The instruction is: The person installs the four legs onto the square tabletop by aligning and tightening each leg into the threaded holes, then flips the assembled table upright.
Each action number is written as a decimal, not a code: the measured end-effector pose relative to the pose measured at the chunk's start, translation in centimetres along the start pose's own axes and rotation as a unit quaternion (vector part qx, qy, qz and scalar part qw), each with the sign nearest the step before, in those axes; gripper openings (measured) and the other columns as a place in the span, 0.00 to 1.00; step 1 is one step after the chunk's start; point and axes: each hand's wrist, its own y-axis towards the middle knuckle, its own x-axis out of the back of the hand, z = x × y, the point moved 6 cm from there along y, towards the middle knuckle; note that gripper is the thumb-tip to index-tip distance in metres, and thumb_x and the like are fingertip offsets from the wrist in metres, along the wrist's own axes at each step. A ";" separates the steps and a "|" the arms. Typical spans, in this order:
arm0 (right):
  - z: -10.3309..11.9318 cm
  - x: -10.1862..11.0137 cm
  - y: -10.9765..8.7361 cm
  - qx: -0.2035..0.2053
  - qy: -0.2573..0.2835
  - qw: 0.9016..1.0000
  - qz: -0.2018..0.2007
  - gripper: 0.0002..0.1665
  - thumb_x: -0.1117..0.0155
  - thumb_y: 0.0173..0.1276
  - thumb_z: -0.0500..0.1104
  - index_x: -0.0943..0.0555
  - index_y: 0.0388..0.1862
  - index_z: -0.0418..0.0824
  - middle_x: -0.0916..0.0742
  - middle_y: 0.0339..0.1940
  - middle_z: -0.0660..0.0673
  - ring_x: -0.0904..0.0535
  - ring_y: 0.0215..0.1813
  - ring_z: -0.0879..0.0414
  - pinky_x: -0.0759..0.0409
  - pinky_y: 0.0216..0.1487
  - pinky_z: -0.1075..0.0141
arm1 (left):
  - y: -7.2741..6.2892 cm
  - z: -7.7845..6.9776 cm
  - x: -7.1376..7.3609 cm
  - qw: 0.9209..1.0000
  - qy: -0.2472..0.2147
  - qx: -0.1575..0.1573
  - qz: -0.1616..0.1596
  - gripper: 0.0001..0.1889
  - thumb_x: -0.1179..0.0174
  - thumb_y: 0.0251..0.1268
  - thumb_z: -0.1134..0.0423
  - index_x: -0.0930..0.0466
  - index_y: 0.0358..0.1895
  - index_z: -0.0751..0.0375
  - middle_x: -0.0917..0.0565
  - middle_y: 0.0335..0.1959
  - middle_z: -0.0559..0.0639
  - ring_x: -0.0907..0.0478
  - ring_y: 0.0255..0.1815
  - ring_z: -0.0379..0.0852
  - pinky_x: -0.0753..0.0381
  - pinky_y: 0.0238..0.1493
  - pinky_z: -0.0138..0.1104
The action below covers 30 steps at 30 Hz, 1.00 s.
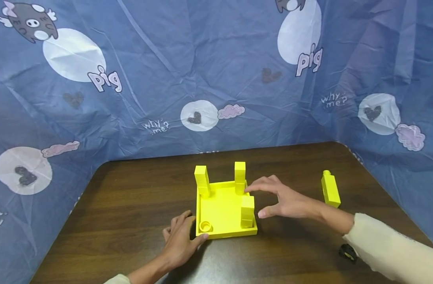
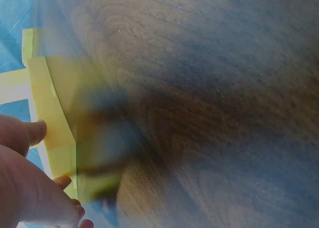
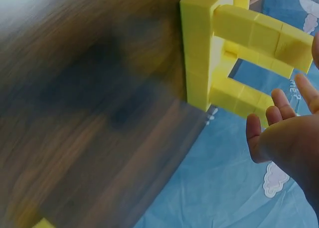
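Note:
A yellow square tabletop [image 1: 221, 211] with a raised rim lies underside up, three blocky yellow legs standing at its corners. These are a back-left leg [image 1: 201, 179], a back-right leg [image 1: 239, 175] and a front-right leg [image 1: 247, 211]. A round socket [image 1: 206, 226] shows at the front-left corner. My left hand [image 1: 181, 240] holds that corner, thumb against the front wall and fingers along the left side. My right hand [image 1: 289, 199] is spread beside the right-hand legs, its fingertips close to the back-right leg and its thumb apart from the fingers, with nothing held.
Another yellow leg [image 1: 331, 190] with a round peg lies on the brown wooden table [image 1: 138, 197] at the right. A small black object [image 1: 348, 252] shows beside the right sleeve. Blue printed cloth [image 1: 216, 79] hangs behind the table and at both sides.

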 end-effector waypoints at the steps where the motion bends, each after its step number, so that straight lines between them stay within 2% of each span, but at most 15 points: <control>1: -0.1 0.2 -0.3 -0.002 -0.006 1.000 -0.001 0.37 0.25 0.54 0.53 0.26 0.64 0.57 0.26 0.62 0.57 0.40 0.63 0.52 0.36 0.57 0.44 | 0.0 0.0 0.0 1.000 0.000 0.000 0.000 0.26 0.32 0.57 0.51 0.24 0.54 0.62 0.34 0.68 0.62 0.41 0.66 0.60 0.50 0.53 0.59; 6: -0.9 1.1 -1.3 -0.012 -0.030 0.999 -0.010 0.36 0.24 0.52 0.51 0.25 0.62 0.61 0.27 0.62 0.56 0.41 0.64 0.51 0.36 0.57 0.42 | 0.0 0.1 -0.1 1.000 0.000 0.002 0.004 0.27 0.32 0.57 0.50 0.24 0.55 0.63 0.34 0.68 0.62 0.41 0.66 0.60 0.50 0.53 0.59; 15: -1.7 1.4 -2.8 -0.004 -0.082 0.997 -0.007 0.37 0.23 0.51 0.44 0.25 0.61 0.58 0.26 0.60 0.56 0.39 0.60 0.53 0.37 0.56 0.44 | 0.0 0.1 -0.1 1.000 -0.001 0.000 0.001 0.26 0.32 0.57 0.50 0.24 0.55 0.62 0.34 0.68 0.62 0.41 0.66 0.59 0.50 0.53 0.59; 21: -2.7 2.3 -3.9 -0.013 -0.124 0.992 -0.023 0.37 0.23 0.49 0.40 0.23 0.60 0.58 0.25 0.57 0.57 0.38 0.58 0.55 0.38 0.54 0.47 | 0.0 0.0 -0.1 1.000 0.000 -0.002 -0.001 0.26 0.32 0.57 0.51 0.24 0.55 0.63 0.34 0.68 0.62 0.41 0.66 0.60 0.50 0.53 0.59; 30: -3.6 3.2 -4.6 -0.018 -0.151 0.988 -0.036 0.38 0.22 0.46 0.37 0.22 0.58 0.57 0.24 0.57 0.55 0.38 0.58 0.53 0.41 0.53 0.47 | -0.1 0.1 0.0 1.000 -0.002 -0.005 -0.004 0.26 0.32 0.57 0.50 0.24 0.55 0.62 0.33 0.68 0.62 0.41 0.66 0.60 0.50 0.52 0.58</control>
